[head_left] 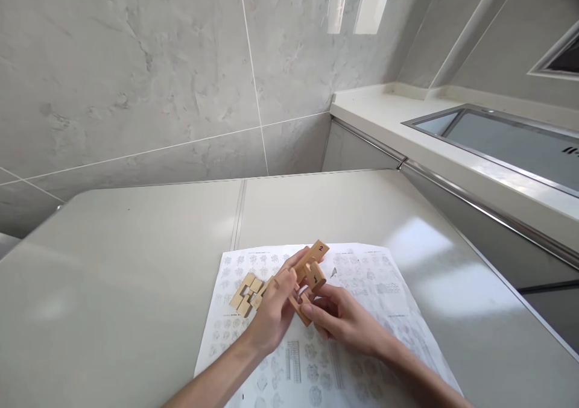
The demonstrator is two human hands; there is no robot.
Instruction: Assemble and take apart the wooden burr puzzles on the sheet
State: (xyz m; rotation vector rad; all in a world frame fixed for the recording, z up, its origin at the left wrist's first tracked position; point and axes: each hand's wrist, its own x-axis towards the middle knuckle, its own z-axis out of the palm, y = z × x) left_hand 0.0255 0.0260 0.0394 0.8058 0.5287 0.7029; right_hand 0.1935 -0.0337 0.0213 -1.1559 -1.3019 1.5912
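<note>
Wooden numbered pieces (315, 276) sit between left hand (272, 314) and right hand (349, 319), both pinching them.

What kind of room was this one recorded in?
Probably a home kitchen: a pale counter with a glass panel set into it, perhaps a cooktop, grey cabinet fronts below, and a tiled wall behind.
</note>
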